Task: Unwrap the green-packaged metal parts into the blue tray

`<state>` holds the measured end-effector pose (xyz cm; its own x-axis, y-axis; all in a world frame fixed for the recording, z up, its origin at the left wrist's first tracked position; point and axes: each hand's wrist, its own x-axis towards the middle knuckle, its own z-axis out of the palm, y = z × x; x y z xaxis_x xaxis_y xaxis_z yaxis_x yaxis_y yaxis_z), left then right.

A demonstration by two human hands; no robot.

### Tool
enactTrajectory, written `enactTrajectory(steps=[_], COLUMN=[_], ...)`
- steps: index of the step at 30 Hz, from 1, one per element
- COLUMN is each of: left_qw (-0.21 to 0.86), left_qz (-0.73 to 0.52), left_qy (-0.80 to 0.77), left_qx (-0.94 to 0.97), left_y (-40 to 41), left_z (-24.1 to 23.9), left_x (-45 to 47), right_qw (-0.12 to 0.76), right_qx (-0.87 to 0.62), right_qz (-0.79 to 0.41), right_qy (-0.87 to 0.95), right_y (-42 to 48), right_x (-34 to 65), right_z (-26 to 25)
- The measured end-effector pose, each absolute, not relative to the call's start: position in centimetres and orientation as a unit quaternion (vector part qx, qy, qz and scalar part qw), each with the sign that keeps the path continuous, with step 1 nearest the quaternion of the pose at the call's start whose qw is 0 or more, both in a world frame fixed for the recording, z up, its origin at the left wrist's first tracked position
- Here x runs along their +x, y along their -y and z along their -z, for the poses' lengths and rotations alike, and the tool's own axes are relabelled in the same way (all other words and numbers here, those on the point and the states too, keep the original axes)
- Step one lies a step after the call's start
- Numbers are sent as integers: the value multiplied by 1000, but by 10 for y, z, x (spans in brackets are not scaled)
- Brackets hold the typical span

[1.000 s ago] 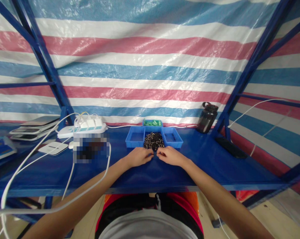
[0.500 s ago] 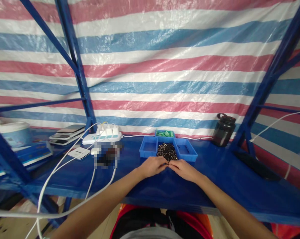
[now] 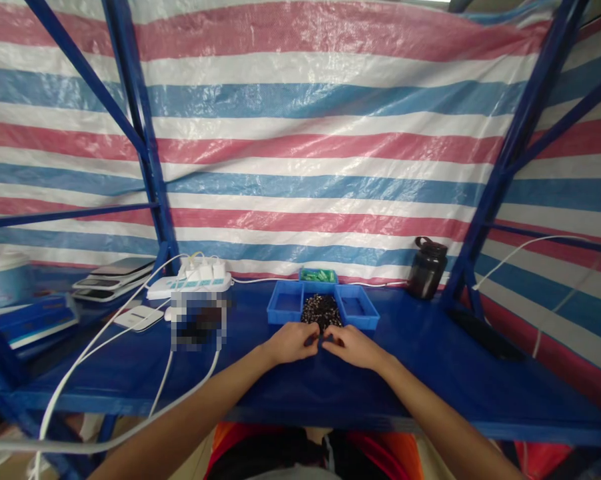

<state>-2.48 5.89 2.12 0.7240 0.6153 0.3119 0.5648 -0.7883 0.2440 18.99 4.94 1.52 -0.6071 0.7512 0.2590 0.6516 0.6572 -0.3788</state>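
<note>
At the near edge of a pile of small dark and metallic pieces (image 3: pixel 322 312) are both my hands. My left hand (image 3: pixel 294 342) is on the left, its fingers bent and its thumb apart from the forefinger. Facing it across a narrow gap, my right hand (image 3: pixel 354 347) has its thumb and forefinger likewise parted. I see nothing held in either hand, though the inner fingers are partly hidden. The pile lies in the middle of a blue tray, between a left blue compartment (image 3: pixel 272 311) and a right blue compartment (image 3: pixel 374 315).
A small bin of green pieces (image 3: pixel 319 275) stands behind. To the left are a power strip (image 3: pixel 190 283) with white cables, a white box (image 3: pixel 138 318) and stacked scales (image 3: pixel 113 277). A dark bottle (image 3: pixel 427 268) stands at right; blue posts frame the table.
My hands have drawn apart slightly; their fingertips met before, and now a gap separates them. Thumbs and forefingers have parted. The whole view has shifted a little.
</note>
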Motion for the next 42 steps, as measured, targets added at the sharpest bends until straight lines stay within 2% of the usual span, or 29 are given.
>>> enactTrajectory(steps=[23, 33, 37, 42], left_qw=[16, -2, -13, 2], left_qz=[-181, -194, -181, -171], left_qy=[-297, -256, -256, -296], left_qx=[937, 947, 949, 940], left_y=[-65, -59, -58, -64], left_z=[-16, -20, -21, -19], left_x=[-27, -25, -24, -26], right_qw=[215, 189, 171, 188], right_qx=[-403, -387, -390, -400], right_qz=[-119, -36, -37, -43], right_qy=[882, 902, 904, 896], right_y=[-51, -47, -47, -49], right_x=[191, 184, 184, 188], right_z=[-16, -12, -14, -17])
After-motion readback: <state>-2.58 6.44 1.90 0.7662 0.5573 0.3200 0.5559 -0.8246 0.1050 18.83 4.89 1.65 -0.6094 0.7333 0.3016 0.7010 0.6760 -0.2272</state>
